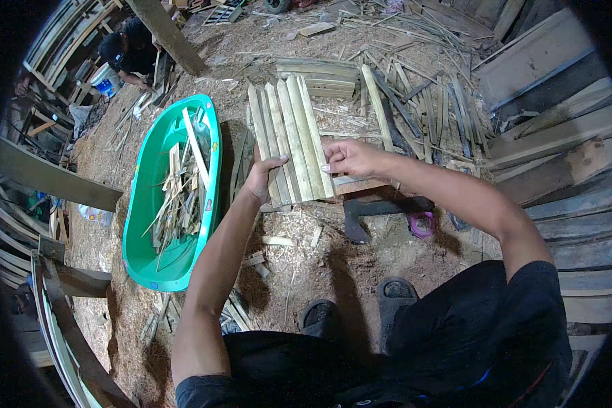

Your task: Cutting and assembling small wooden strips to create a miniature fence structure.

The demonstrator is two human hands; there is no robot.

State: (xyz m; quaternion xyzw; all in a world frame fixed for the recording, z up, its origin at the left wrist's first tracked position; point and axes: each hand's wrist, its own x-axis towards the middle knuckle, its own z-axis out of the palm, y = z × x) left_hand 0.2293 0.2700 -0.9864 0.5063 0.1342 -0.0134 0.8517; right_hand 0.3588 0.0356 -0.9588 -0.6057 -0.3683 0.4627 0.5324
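I see both of my forearms come up from the lower edge of the frame and meet near its centre. My left arm rises steeply from the lower left, bare from the short dark sleeve on, elbow slightly bent. My left hand (pixel 260 178) sits just left of centre, fingers together and pointing up and to the right, thumb spread across the top. My right arm enters from the lower right, bends at the elbow and runs leftward, almost level. My right hand (pixel 350 158) lies just right of centre, palm down, fingers curled and pointing left, fingertips (pixel 328 167) pressed downward. The two hands are near each other but apart.
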